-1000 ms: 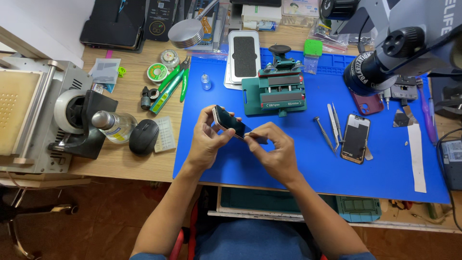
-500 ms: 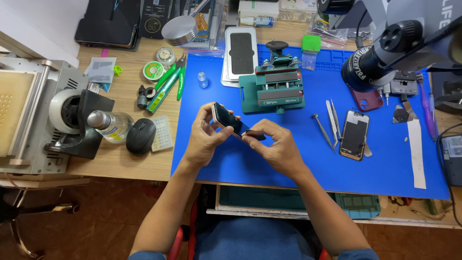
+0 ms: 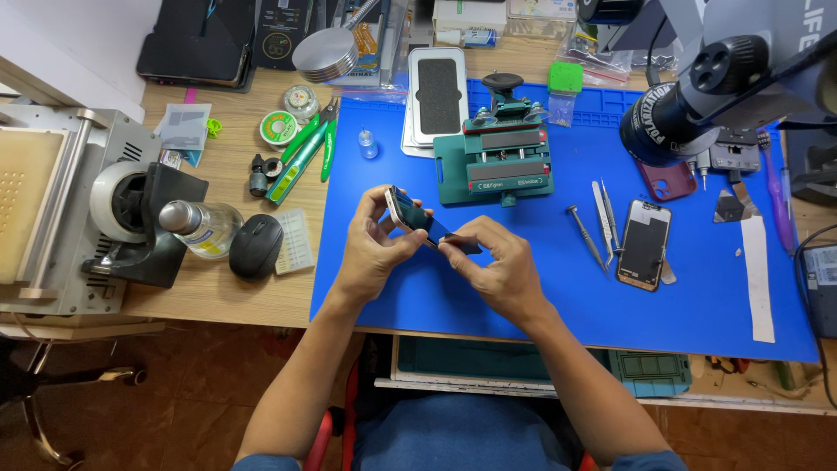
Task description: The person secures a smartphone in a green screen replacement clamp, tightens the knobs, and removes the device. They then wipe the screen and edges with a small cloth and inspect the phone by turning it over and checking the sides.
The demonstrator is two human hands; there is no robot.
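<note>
Above blue mat (image 3: pixel 715 288), both hands' fingers (image 3: pixel 394 228) pinch phone (image 3: pixel 410 213).

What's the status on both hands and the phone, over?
Left hand and right hand both grip the slim dark smartphone, tilted above the blue work mat. Nothing blocks it.

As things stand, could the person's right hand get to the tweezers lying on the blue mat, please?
Probably yes: the tweezers lie on open blue mat just beyond the right hand, nothing between them. But that hand is busy gripping the phone.
</note>
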